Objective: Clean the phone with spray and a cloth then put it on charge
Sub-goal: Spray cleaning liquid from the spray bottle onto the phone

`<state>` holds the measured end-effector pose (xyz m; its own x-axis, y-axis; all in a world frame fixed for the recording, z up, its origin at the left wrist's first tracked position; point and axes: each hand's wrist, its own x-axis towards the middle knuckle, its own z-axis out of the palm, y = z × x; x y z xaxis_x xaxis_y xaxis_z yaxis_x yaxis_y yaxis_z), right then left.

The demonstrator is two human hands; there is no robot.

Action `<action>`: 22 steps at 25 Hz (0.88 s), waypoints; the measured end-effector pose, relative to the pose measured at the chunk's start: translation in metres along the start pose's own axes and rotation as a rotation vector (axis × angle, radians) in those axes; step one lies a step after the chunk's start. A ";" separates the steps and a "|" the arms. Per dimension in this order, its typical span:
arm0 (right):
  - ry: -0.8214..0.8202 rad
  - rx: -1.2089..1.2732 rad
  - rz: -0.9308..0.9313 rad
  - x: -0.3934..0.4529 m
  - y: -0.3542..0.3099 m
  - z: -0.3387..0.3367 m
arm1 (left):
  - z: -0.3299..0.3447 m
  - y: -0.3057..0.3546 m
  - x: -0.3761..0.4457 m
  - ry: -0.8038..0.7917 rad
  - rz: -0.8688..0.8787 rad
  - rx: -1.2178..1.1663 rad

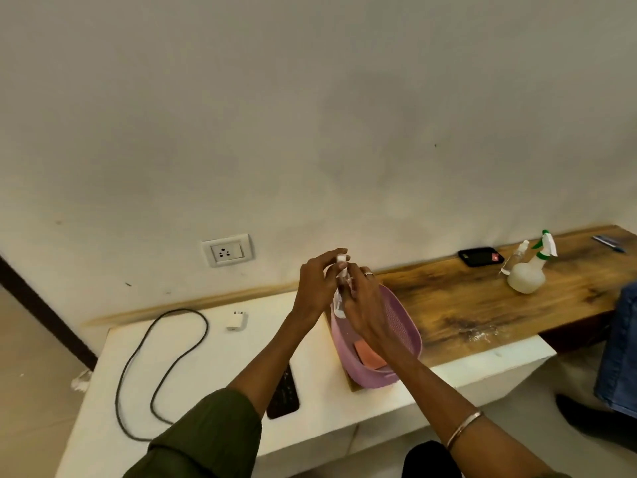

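Observation:
Both hands hold a small clear spray bottle (339,298) with a white cap above the pink basket (403,326). My left hand (317,284) pinches the cap at the top. My right hand (362,301) grips the bottle's body. A folded pink-orange cloth (367,357) lies inside the basket. The dark phone (284,391) lies flat on the white table (206,374), partly hidden under my left forearm. A black cable (162,367) loops on the table's left part, and a white charger plug (237,320) lies near it. A wall socket (227,250) is above them.
A wooden bench (482,305) runs to the right behind the basket. On it lie another black phone (479,256), a small clear bottle (515,258), a white and green trigger sprayer (529,270) and a pen (608,243). A person's jeans-clad leg (618,357) is at the right edge.

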<state>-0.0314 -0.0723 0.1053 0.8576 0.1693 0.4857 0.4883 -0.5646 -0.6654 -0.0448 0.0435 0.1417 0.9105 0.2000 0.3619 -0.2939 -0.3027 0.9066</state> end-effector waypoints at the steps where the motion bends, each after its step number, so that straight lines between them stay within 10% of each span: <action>1: -0.003 0.025 0.012 -0.002 -0.010 0.002 | -0.010 0.006 -0.004 0.007 -0.025 -0.033; 22: 0.048 0.355 -0.083 -0.087 -0.140 0.055 | -0.113 0.055 -0.115 0.572 -0.166 0.016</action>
<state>-0.1655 0.0362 0.1251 0.8083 0.1602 0.5665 0.5887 -0.2336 -0.7739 -0.1985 0.1095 0.1745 0.6410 0.7149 0.2793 -0.1526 -0.2380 0.9592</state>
